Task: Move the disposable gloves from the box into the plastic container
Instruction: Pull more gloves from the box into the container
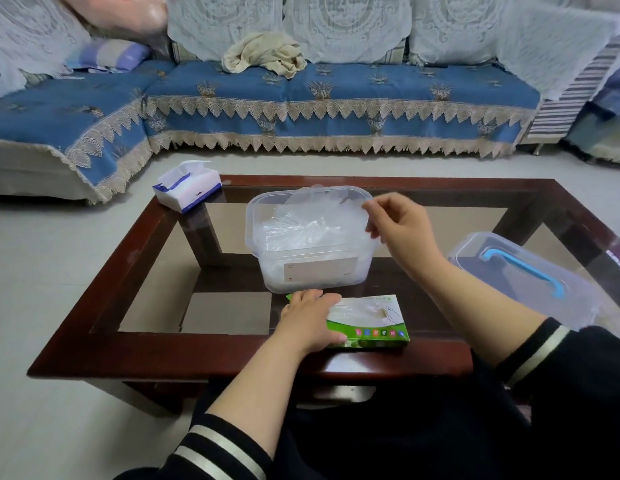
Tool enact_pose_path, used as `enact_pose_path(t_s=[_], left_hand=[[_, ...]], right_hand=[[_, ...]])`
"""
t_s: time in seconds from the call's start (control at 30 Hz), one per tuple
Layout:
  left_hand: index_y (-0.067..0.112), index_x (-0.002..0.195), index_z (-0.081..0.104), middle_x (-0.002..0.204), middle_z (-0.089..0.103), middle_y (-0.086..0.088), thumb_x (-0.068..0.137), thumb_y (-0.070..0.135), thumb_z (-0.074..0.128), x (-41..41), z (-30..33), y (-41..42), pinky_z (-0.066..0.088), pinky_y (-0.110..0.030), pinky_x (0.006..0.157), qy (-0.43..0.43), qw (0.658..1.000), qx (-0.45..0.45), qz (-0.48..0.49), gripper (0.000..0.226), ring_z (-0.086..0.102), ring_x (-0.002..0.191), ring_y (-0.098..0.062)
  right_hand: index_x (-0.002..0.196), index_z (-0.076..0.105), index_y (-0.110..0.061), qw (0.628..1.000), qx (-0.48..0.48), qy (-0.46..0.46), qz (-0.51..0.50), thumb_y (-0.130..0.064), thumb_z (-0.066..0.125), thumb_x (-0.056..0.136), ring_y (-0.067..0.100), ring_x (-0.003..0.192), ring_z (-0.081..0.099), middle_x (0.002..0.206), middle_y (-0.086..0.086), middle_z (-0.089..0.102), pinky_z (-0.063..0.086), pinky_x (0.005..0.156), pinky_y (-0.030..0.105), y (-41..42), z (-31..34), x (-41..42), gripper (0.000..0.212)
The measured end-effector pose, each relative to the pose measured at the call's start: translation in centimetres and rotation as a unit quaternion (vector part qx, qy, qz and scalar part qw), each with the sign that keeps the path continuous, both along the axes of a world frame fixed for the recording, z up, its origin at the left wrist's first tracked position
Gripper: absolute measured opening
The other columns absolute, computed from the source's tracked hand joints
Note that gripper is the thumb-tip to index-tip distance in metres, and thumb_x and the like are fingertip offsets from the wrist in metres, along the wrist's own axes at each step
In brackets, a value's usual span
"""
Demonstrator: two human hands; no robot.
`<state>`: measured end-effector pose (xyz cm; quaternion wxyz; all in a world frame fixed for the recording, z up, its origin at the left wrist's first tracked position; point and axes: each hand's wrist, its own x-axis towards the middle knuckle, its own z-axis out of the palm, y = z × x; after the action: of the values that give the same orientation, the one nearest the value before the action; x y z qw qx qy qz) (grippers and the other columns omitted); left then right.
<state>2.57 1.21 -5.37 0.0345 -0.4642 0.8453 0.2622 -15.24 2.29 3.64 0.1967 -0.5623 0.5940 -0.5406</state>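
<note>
My left hand [310,318] presses flat on the green glove box [369,323], print unreadable; behind the box, my right hand [397,226] pinches a glove [319,216] over the plastic container [312,268].

A green glove box [371,323] is laid flat at the table's near edge. Just behind it, the clear container [312,244] is filled with crumpled translucent gloves [301,226].
</note>
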Motion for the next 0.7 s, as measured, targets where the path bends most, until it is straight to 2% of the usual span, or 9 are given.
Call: enact_pose_path(t_s=[0.03,0.1,0.17,0.23,0.3,0.47,0.6,0.7], left_hand=[[0.036,0.147,0.030,0.154,0.024,0.002,0.080,0.047,0.071,0.0,0.0,0.0,0.019,-0.040,0.113,0.002,1.000,0.000,0.002,0.079,0.014,0.141,-0.023],[0.036,0.146,0.032,0.152,0.026,0.002,0.080,0.045,0.072,-0.1,-0.2,0.0,0.019,-0.039,0.113,0.011,1.000,0.005,0.008,0.078,0.016,0.140,-0.023],[0.038,0.144,0.034,0.147,0.032,0.002,0.078,0.044,0.073,-0.2,-0.4,0.0,0.022,-0.038,0.112,0.025,1.000,0.008,0.010,0.076,0.021,0.136,-0.024],[0.039,0.140,0.038,0.142,0.036,0.003,0.077,0.043,0.074,-0.2,-0.6,0.0,0.025,-0.037,0.112,0.041,0.999,0.018,0.018,0.072,0.024,0.133,-0.023],[0.039,0.138,0.040,0.141,0.036,0.003,0.077,0.042,0.075,-0.3,-0.7,0.0,0.026,-0.037,0.112,0.046,0.998,0.024,0.027,0.070,0.023,0.133,-0.022],[0.042,0.139,0.037,0.144,0.034,0.007,0.077,0.048,0.074,-0.3,-0.6,0.0,0.026,-0.040,0.112,0.012,0.999,0.008,0.034,0.073,0.023,0.136,-0.021],[0.044,0.137,0.038,0.144,0.035,0.008,0.077,0.049,0.073,-0.3,-0.4,0.0,0.028,-0.039,0.109,0.006,0.999,0.007,0.038,0.070,0.025,0.136,-0.021],[0.045,0.132,0.043,0.138,0.041,0.008,0.076,0.048,0.074,-0.4,-0.4,0.0,0.031,-0.040,0.107,0.011,0.999,0.013,0.048,0.064,0.028,0.133,-0.022]], right_hand=[[0.086,0.064,-0.014,0.999,0.015,0.041,0.010,-0.022,0.057,0.095,0.010,0.057,0.059,0.064,-0.001,0.063,0.050,0.057,0.025,1.0,-0.7,0.3,0.014],[0.082,0.066,-0.018,0.978,0.117,0.169,0.039,-0.033,0.060,0.092,0.014,0.065,0.062,0.069,-0.003,0.067,0.052,0.065,0.032,2.4,-2.5,0.9,0.019],[0.091,0.070,-0.021,0.928,0.238,0.274,0.085,-0.039,0.066,0.086,0.014,0.086,0.064,0.090,-0.004,0.071,0.048,0.078,0.030,3.3,-5.0,1.4,0.019],[0.107,0.068,-0.023,0.897,0.294,0.308,0.116,-0.041,0.072,0.080,0.018,0.107,0.055,0.112,-0.002,0.064,0.039,0.090,0.027,3.6,-7.4,2.0,0.033],[0.108,0.067,-0.024,0.901,0.295,0.304,0.095,-0.041,0.074,0.077,0.019,0.111,0.047,0.116,-0.002,0.060,0.034,0.091,0.027,3.5,-8.6,2.2,0.036],[0.086,0.072,-0.020,0.927,0.277,0.242,0.066,-0.031,0.073,0.079,0.017,0.100,0.056,0.099,-0.002,0.064,0.044,0.083,0.032,2.9,-8.4,2.1,0.013],[0.089,0.071,-0.024,0.919,0.210,0.331,0.043,-0.037,0.065,0.087,0.010,0.096,0.055,0.097,-0.008,0.065,0.043,0.073,0.028,3.4,-8.0,2.4,0.015],[0.086,0.070,-0.023,0.939,0.152,0.308,0.022,-0.035,0.062,0.089,0.010,0.093,0.055,0.092,-0.009,0.064,0.045,0.073,0.029,3.7,-7.4,2.4,0.014]])
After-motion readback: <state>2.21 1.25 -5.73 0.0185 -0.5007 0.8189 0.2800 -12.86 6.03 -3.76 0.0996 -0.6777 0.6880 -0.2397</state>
